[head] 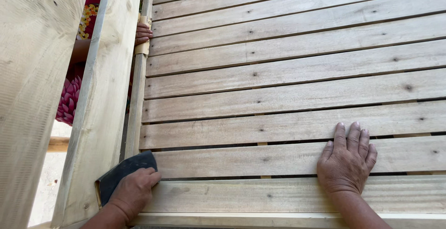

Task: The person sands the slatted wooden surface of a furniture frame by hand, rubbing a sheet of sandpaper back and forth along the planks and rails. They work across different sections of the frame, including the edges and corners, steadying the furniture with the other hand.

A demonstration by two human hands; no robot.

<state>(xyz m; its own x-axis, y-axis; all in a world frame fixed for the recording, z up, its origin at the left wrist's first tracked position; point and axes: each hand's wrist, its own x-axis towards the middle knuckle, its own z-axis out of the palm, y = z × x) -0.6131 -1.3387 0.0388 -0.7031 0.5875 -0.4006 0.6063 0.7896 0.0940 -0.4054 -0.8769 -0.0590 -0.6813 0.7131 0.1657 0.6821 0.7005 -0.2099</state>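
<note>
We count 2 of our own hands and 1 hand of another person in view. Our left hand (134, 192) presses 1 dark sheet of sandpaper (121, 172) against the lower left corner of the slatted wooden frame (288, 78), fingers curled over the sheet, its upper end sticking out past the knuckles. Our right hand (346, 160) lies flat and holds nothing, fingers close together, palm on the second slat from the bottom, fingertips reaching over the gap onto the slat above.

We count about 12 horizontal slats, pale and rough-sawn, with small dark knots. Narrow dark gaps run between them; the lower gaps look wider than the upper ones. 1 upright side rail (136, 103) closes the slats at the left. Beside it stands 1 broad plank (102, 99), and 1 more wide board (32, 85) fills the far left.

At the top left, the other person's hand (143, 33) holds 1 tan piece of sandpaper (144, 33) against the side rail, well apart from ours. Between the planks we see a floral garment (70, 99), pink and red.

The slat faces between our 2 hands lie open. Pale ground (46, 182) shows below the planks, lit by bright daylight.
</note>
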